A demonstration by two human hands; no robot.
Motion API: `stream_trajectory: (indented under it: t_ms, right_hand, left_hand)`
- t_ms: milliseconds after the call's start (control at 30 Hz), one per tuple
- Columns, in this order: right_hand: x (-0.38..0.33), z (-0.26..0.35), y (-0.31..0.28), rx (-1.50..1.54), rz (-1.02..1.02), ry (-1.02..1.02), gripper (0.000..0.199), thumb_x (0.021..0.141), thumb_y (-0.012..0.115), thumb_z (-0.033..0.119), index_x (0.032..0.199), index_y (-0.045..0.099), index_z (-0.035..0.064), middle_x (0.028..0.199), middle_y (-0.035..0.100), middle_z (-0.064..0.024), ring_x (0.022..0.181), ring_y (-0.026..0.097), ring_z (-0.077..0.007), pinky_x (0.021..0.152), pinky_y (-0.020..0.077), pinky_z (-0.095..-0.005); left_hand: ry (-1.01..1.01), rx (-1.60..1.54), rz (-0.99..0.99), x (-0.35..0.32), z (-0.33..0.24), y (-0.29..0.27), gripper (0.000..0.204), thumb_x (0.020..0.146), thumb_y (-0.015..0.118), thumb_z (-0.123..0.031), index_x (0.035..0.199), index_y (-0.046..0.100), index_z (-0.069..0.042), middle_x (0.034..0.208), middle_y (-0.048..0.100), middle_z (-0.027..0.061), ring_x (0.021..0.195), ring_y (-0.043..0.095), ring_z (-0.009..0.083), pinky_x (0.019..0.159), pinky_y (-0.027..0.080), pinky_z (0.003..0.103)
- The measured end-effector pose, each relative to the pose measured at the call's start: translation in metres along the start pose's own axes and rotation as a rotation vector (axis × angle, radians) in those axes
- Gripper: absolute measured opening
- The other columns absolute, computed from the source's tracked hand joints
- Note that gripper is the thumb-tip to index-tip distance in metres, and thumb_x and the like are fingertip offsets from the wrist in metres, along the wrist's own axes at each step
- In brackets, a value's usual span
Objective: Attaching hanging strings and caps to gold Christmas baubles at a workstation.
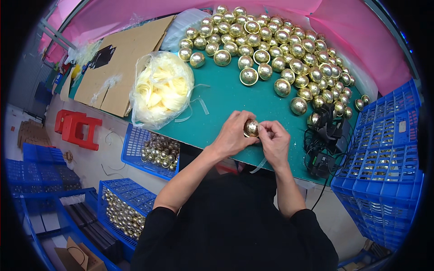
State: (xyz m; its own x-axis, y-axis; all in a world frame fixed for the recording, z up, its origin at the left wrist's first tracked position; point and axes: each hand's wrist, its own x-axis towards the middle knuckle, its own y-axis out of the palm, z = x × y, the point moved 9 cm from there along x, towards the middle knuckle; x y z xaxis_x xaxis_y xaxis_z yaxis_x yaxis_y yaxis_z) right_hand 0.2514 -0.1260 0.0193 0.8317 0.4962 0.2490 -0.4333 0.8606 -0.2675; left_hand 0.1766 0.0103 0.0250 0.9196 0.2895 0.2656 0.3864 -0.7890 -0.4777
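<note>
Close to the near edge of the green tabletop, a shiny gold ball with dark speckles [251, 128] is held between my two hands. My left hand [231, 136] wraps its fingers and thumb round the ball's left side. From the right, my right hand [275, 143] is closed with its fingertips pinched at the ball's edge; whether they also hold something small is hidden. Many similar gold balls [296, 65], several showing a rim, are spread over the far and right part of the table. Left of my hands lies a clear plastic bag of pale yellow strips [162, 88].
Flattened cardboard [124, 61] lies at the table's left. Black adapters with tangled cables [323, 162] sit at the right edge beside stacked blue crates [379, 176]. Below left are a blue crate of balls [129, 140], another filled crate [120, 187] and a red stool [77, 128].
</note>
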Motion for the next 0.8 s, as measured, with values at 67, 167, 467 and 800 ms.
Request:
stream_trajectory:
  t_ms: [67, 167, 467, 800]
  right_hand:
    - [-0.001, 0.000, 0.004, 0.002, 0.020, 0.020, 0.007, 0.095, 0.072, 0.002, 0.095, 0.072, -0.0041, 0.085, 0.062, -0.0002, 0.066, 0.050, -0.0023, 0.057, 0.0403, -0.0209]
    - [0.000, 0.003, 0.004, -0.020, 0.004, 0.007, 0.006, 0.091, 0.073, 0.003, 0.093, 0.072, -0.0022, 0.081, 0.065, -0.0064, 0.063, 0.054, -0.0099, 0.056, 0.0429, -0.0275]
    - [0.005, 0.017, 0.005, -0.080, 0.045, -0.052, 0.006, 0.090, 0.073, 0.003, 0.094, 0.073, -0.0026, 0.081, 0.065, -0.0075, 0.063, 0.055, -0.0112, 0.056, 0.0435, -0.0281]
    - [0.007, 0.021, 0.006, -0.102, 0.091, -0.075, 0.009, 0.090, 0.075, 0.002, 0.098, 0.077, -0.0002, 0.082, 0.066, -0.0046, 0.064, 0.052, -0.0077, 0.056, 0.0400, -0.0253]
  left_hand:
    - [0.022, 0.058, 0.017, -0.005, 0.000, -0.003, 0.061, 0.071, 0.091, -0.011, 0.126, 0.064, -0.003, 0.124, 0.068, 0.0143, 0.119, 0.062, 0.0330, 0.100, 0.052, 0.042]
    - [0.065, 0.009, -0.016, -0.008, -0.004, -0.012, 0.057, 0.069, 0.092, -0.011, 0.121, 0.069, -0.004, 0.127, 0.068, 0.0131, 0.120, 0.061, 0.0325, 0.101, 0.051, 0.042]
    - [-0.050, -0.163, 0.018, -0.012, 0.009, -0.007, 0.065, 0.071, 0.091, -0.007, 0.131, 0.067, -0.004, 0.132, 0.068, 0.0119, 0.115, 0.066, 0.0243, 0.092, 0.055, 0.035]
    - [-0.190, -0.337, -0.004, -0.014, 0.028, 0.000, 0.037, 0.090, 0.079, -0.010, 0.125, 0.072, -0.002, 0.127, 0.071, 0.0117, 0.113, 0.067, 0.0181, 0.093, 0.055, 0.030]
